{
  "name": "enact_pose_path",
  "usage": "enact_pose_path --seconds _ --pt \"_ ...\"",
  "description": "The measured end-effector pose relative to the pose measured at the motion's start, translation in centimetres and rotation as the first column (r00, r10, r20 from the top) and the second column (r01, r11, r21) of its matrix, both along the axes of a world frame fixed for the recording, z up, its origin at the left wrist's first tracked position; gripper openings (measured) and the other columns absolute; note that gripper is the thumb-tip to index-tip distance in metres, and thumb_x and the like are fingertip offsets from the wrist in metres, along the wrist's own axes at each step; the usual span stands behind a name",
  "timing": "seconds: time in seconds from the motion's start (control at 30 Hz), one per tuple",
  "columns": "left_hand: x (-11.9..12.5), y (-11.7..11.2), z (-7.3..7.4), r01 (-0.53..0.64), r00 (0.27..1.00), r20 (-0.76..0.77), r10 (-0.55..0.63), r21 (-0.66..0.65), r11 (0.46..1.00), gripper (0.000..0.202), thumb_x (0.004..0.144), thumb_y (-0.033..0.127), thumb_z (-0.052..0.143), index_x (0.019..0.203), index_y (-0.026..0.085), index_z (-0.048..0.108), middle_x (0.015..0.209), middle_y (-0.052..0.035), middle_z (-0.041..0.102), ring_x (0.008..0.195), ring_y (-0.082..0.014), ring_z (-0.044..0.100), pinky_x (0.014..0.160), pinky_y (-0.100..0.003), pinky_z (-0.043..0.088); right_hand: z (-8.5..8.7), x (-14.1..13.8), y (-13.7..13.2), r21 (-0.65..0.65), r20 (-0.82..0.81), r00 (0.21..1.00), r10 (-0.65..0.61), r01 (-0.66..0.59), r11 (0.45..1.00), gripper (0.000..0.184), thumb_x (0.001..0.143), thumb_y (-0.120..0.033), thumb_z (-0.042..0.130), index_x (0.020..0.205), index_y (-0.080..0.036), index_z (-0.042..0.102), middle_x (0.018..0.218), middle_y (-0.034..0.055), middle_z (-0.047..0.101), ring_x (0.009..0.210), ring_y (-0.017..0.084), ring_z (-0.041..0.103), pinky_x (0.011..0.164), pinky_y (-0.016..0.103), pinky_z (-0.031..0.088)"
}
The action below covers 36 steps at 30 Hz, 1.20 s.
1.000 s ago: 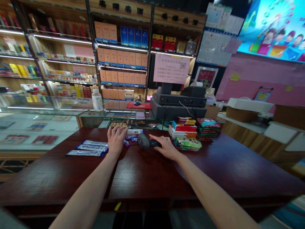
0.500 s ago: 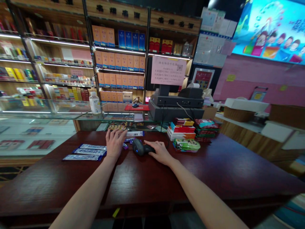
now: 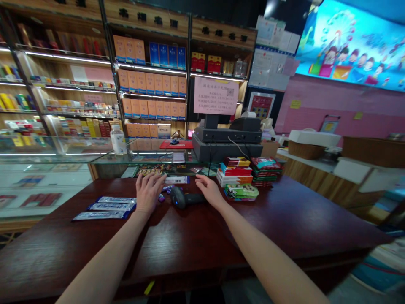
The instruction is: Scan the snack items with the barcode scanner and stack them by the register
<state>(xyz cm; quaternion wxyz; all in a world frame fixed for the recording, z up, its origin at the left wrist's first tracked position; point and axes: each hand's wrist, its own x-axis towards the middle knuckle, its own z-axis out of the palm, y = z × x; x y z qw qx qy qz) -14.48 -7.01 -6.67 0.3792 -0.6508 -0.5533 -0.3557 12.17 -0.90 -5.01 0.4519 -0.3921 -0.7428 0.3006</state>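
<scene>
My left hand [image 3: 148, 193] is over the dark wooden desk, its curled fingertips on the left end of a long, narrow white-and-blue packet [image 3: 177, 180]. A barcode shows on this packet. Beside it lie small purple packets [image 3: 167, 188], partly hidden. Next to them a black barcode scanner [image 3: 179, 197] rests on the desk, a blue light on its head. My right hand [image 3: 209, 190] is at the scanner's handle end, fingers stretched forward and not wrapped round it. Left of my left hand, several long silver-and-blue packets [image 3: 109, 207] lie side by side.
Stacked snack packs [image 3: 236, 171], green-and-red packets [image 3: 265, 171] and a green panda-print pack [image 3: 242, 192] stand on the right. Behind are a cash register [image 3: 226, 143], a glass counter with a bottle [image 3: 118, 140], and shelves of boxes [image 3: 152, 84].
My right hand has let go of the scanner and moved forward off its handle. The scanner stays on the desk. My left hand stays at the white-and-blue packet. The view has shifted slightly.
</scene>
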Motion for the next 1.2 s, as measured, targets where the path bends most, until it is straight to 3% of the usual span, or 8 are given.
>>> enact_pose_path --seconds 0.3,0.53,0.67,0.77,0.87,1.03,1.2 --pt "1.6 0.0 1.4 0.069 0.997 -0.038 -0.069 -0.008 0.998 0.034 0.095 0.032 0.057 0.129 0.033 0.064 0.114 -0.0040 0.071 0.123 -0.0269 0.055 0.119 -0.053 0.022 0.6 -1.5 1.4 -0.142 -0.151 0.988 -0.017 -0.004 0.990 0.033 0.080 -0.032 0.069 0.111 -0.020 0.073 0.084 0.0029 0.077 0.082 0.022 0.073 0.085 0.038 0.056" --pt "3.4 0.1 2.5 0.076 0.996 -0.030 -0.078 -0.050 0.996 0.038 0.095 0.032 0.057 0.133 0.032 0.060 0.118 -0.0060 0.069 0.121 -0.0262 0.056 0.120 -0.052 0.020 1.3 -0.6 1.6 -0.160 -0.293 0.956 0.010 -0.059 0.985 0.022 0.073 -0.030 0.070 0.091 -0.020 0.076 0.079 0.0013 0.075 0.070 0.019 0.069 0.074 0.031 0.053" --pt "4.1 0.1 2.8 0.056 0.993 0.105 -0.047 -0.085 0.995 0.049 0.093 0.042 0.058 0.139 0.026 0.053 0.123 -0.0107 0.065 0.120 -0.0279 0.057 0.117 -0.051 0.026 1.7 0.9 1.3 -0.157 -0.331 0.944 -0.008 -0.046 0.987 0.026 0.071 -0.035 0.071 0.090 -0.019 0.075 0.075 0.0009 0.073 0.068 0.018 0.067 0.072 0.031 0.051" --pt "4.4 0.5 2.9 0.073 0.950 0.311 -0.027 -0.138 0.988 0.052 0.093 0.045 0.056 0.140 0.023 0.051 0.127 -0.0125 0.064 0.122 -0.0293 0.056 0.109 -0.049 0.036 1.8 2.4 1.1 -0.162 -0.354 0.935 -0.033 -0.026 0.986 0.029 0.069 -0.037 0.072 0.090 -0.018 0.075 0.074 0.0010 0.073 0.068 0.018 0.067 0.073 0.031 0.051" --pt "4.6 1.0 3.0 0.169 0.877 0.478 -0.051 -0.209 0.963 0.041 0.095 0.041 0.053 0.131 0.023 0.056 0.118 -0.0090 0.069 0.113 -0.0262 0.062 0.100 -0.045 0.044 1.7 3.8 1.1 -0.168 -0.370 0.928 -0.051 -0.012 0.986 0.031 0.067 -0.039 0.074 0.090 -0.018 0.074 0.074 0.0009 0.072 0.068 0.017 0.067 0.074 0.032 0.050" --pt "5.9 1.8 3.4 0.369 0.803 0.561 -0.201 -0.204 0.907 0.028 0.092 0.038 0.055 0.115 0.024 0.066 0.101 -0.0030 0.074 0.095 -0.0207 0.068 0.093 -0.036 0.049 1.6 6.1 1.2 -0.152 -0.364 0.928 -0.074 0.020 0.988 0.031 0.067 -0.041 0.075 0.089 -0.019 0.075 0.069 -0.0002 0.070 0.067 0.017 0.065 0.074 0.031 0.048" --pt "8.3 2.5 3.7 0.447 0.726 0.640 -0.252 -0.161 0.880 0.025 0.088 0.037 0.059 0.107 0.023 0.069 0.096 -0.0025 0.075 0.087 -0.0197 0.070 0.085 -0.032 0.052 1.2 8.6 1.0 -0.124 -0.337 0.937 -0.087 0.048 0.991 0.033 0.069 -0.042 0.074 0.092 -0.019 0.076 0.071 0.0008 0.072 0.070 0.017 0.066 0.073 0.031 0.049"
